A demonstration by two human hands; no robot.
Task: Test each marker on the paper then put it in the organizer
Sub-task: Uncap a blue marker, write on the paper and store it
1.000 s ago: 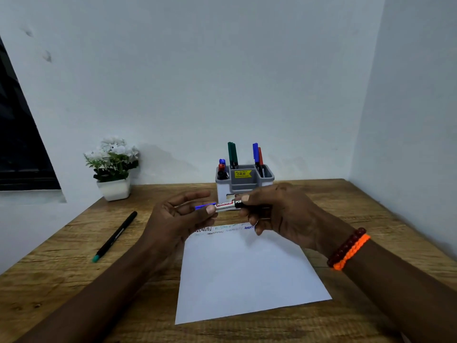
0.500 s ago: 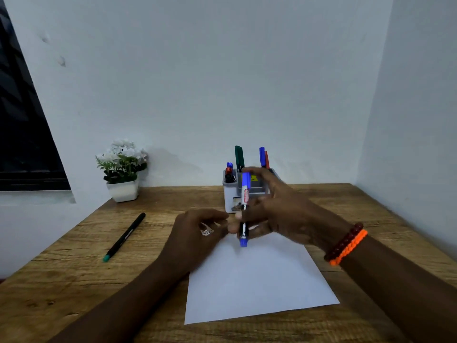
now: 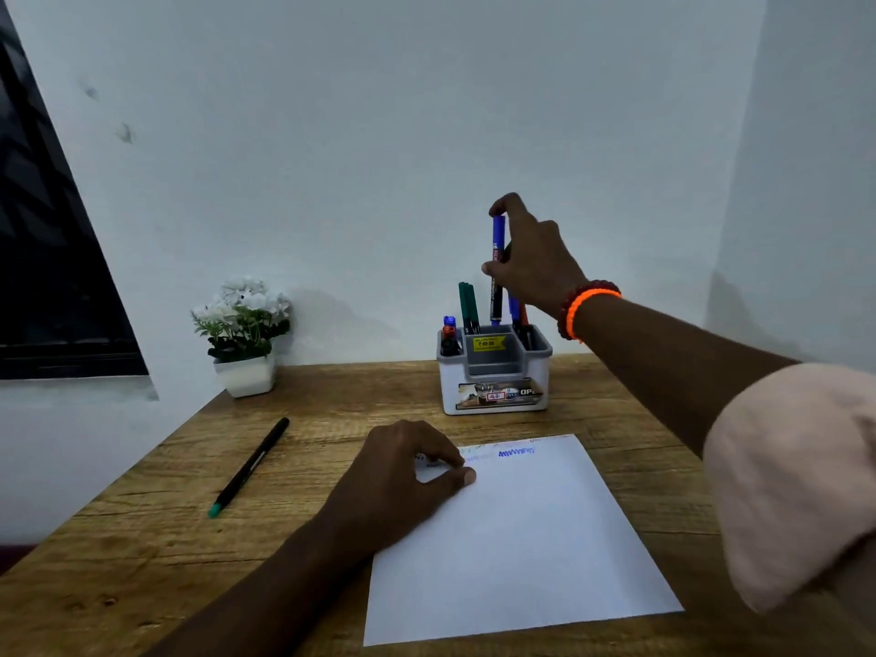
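My right hand (image 3: 531,258) holds a blue-capped marker (image 3: 497,272) upright, its lower end just above the back of the grey and white organizer (image 3: 495,372). Green, blue and red markers stand in the organizer. My left hand (image 3: 407,471) rests fingers-down on the upper left corner of the white paper (image 3: 521,538), which carries coloured scribbles along its far edge. A black pen with a green tip (image 3: 249,467) lies on the wooden table left of the paper.
A small white pot of white flowers (image 3: 244,334) stands at the back left against the wall. A dark window frame (image 3: 47,277) fills the left side. White walls close the table at the back and right.
My right hand has lifted the blue marker from over the paper up and back to above the organizer. My left hand has let go of it and settled on the paper.
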